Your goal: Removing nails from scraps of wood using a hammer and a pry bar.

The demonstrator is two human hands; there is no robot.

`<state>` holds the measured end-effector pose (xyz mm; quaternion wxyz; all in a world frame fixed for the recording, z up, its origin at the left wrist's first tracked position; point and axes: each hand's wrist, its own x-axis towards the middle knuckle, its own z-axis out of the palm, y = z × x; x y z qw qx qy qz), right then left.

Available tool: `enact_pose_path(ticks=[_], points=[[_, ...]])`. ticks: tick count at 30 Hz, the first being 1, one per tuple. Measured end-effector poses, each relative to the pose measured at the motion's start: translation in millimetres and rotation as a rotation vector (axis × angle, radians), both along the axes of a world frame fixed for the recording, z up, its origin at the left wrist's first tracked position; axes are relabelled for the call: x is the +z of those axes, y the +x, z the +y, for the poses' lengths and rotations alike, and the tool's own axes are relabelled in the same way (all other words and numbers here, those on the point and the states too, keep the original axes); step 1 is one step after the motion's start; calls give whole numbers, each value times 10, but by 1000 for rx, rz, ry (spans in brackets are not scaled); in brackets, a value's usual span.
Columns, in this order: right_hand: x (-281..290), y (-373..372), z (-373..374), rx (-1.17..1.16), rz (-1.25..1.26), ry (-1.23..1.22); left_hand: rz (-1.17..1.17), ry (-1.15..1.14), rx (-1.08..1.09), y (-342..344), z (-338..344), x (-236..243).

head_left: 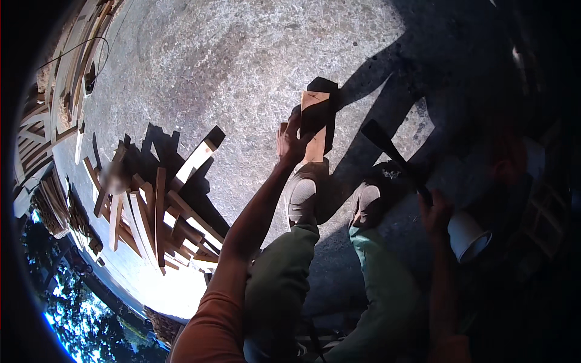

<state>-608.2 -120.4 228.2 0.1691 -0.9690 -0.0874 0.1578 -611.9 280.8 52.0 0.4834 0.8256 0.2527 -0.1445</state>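
Observation:
My left hand [292,140] is closed on the left side of a short wooden block [314,148], just ahead of my left shoe. Sunlight falls on the block's ends, and a dark shadow crosses its middle. On the right, in deep shade, my right hand [437,212] grips the lower end of a long dark tool [387,146]. The tool slants up and left toward the block, broadening at its far end; whether it is a machete or another kind is too dark to make out. The tool and the block are apart.
A heap of cut wooden sticks [160,212] lies on the concrete floor [212,60] at my left. More long timber strips [75,72] lie at the far left. A white bucket [467,236] stands by my right forearm. My shoes [302,196] are near the block.

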Motion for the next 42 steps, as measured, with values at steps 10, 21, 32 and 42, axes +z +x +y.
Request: enact_pose_path(ticks=[10, 21, 32, 42], points=[[-1175, 1794, 1622, 950, -584, 313, -511, 485, -593, 587, 240, 1263], [-1873, -6, 2487, 196, -196, 466, 19, 177, 416, -994, 497, 1124], [-1773, 403, 2628, 371, -259, 446, 287, 190, 536, -2400, -107, 1221], [-1855, 656, 2543, 760, -152, 344, 231, 12, 358, -2416, -369, 1124]])
